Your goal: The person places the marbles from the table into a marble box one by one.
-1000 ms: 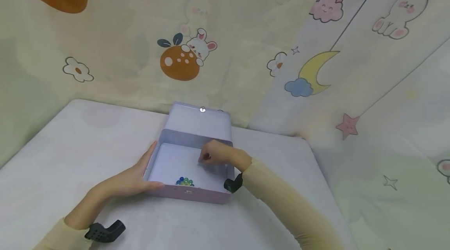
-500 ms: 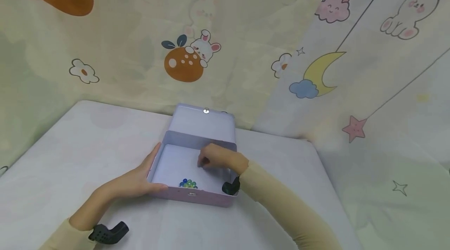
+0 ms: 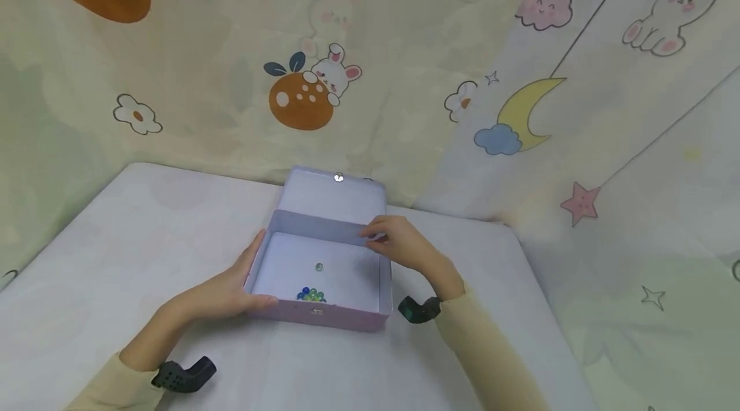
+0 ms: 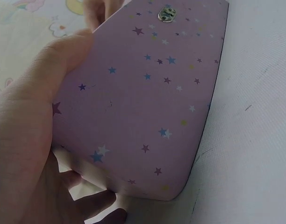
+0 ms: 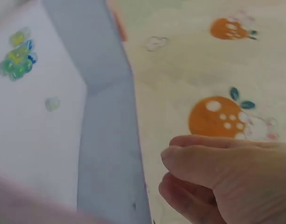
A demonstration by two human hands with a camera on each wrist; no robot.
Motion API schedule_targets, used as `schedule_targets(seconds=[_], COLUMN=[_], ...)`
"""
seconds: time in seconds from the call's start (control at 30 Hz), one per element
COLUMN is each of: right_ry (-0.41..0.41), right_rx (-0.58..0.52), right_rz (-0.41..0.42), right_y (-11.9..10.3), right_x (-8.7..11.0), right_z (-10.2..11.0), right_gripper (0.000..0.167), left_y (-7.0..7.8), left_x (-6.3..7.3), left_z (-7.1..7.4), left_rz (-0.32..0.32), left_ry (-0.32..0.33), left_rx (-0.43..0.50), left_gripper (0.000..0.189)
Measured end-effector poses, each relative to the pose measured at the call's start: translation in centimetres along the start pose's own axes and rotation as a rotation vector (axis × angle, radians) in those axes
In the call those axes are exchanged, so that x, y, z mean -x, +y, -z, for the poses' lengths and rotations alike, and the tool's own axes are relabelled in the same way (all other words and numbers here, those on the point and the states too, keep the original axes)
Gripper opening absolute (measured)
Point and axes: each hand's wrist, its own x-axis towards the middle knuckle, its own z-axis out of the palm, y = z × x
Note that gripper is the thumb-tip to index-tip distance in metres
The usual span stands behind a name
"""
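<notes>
A lilac box [image 3: 352,318] with small stars on its outside stands with its lid [image 3: 335,196] swung back. Its front left corner is held by my left hand [image 3: 222,292], the thumb at the front and the fingers along the left side. In the left wrist view, the left hand [image 4: 26,126] spans that corner. Several blue, green and yellow glass marbles [image 3: 311,295] cluster against the inner front wall. A single clear greenish marble [image 3: 319,267] lies apart near the middle of the floor. My right hand [image 3: 405,245] hovers over the back right rim, its fingers loosely bent around nothing visible.
The box stands on a white-covered table [image 3: 191,225]. Behind it hangs a patterned cloth [image 3: 393,109] with rabbits, oranges and a moon. Black wrist cameras [image 3: 185,375] show on both sleeves.
My right hand has let go of the clear marble on the box floor and moved back and right to the rim. The left hand keeps its hold on the corner.
</notes>
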Motion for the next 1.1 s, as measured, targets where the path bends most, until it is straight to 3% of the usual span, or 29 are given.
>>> schedule_targets(seconds=[0.2,0.27,0.4,0.77,1.1], right_ry=[0.183,0.199,0.207,0.151,0.114], right_rx=[-0.063,-0.054,-0.043,-0.024,0.014], right_rz=[-0.196,-0.269,-0.333,-0.419,-0.428], right_y=[2.4,3.1,4.2,4.8,4.7], right_x=[5.1,6.5,8.5,10.2,11.0], right_z=[-1.0,-2.0,-4.0,-5.8,-6.5], right_gripper=[0.022,0.021,0.018,0.013,0.009], left_y=[0.0,0.1,0.1,-0.2,0.1], left_x=[-0.2,-0.2,-0.1,-0.6,-0.2], left_z=[0.4,0.6,0.8,0.5,0.2], left_rz=[0.012,0.014,0.004,-0.032,-0.029], left_ry=[0.008,0.007,0.010,0.006,-0.007], left_rx=[-0.001,0.004,0.009,0.031,0.022], left_gripper=[0.124,0.124,0.124,0.123,0.121])
